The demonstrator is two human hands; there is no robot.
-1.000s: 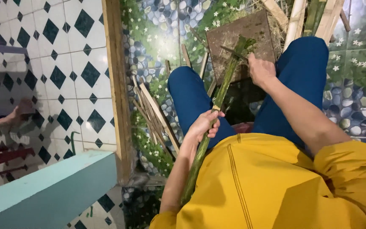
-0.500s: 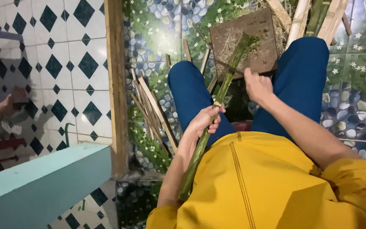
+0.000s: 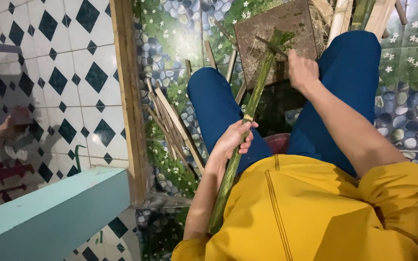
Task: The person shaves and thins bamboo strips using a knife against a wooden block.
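Bamboo, a long green split stalk (image 3: 247, 121), runs lengthwise away from the body, left hand (image 3: 232, 140) fingers wrapped around its middle, right hand (image 3: 302, 71) fingers closed on a thin dark blade (image 3: 272, 47) at its far end on the brown wooden block (image 3: 286, 24)

- light: bright and even, from overhead; colours saturated, yellow shirt (image 3: 325, 212) and blue trousers (image 3: 218, 106) vivid.
- glare: pale sheen on the glossy pebble-print floor (image 3: 180, 34) near the top, a softer one on the white diamond tiles (image 3: 64, 63).
- shadows: soft grey shadows on the tiles at left; deep dark patch between the knees.
- sharpness: mostly crisp; right hand (image 3: 302, 71) slightly smeared; another person's hand (image 3: 13, 123) at the left edge softer.
- distortion: wide-angle; wooden strip (image 3: 126, 96) leans, edges stretched.
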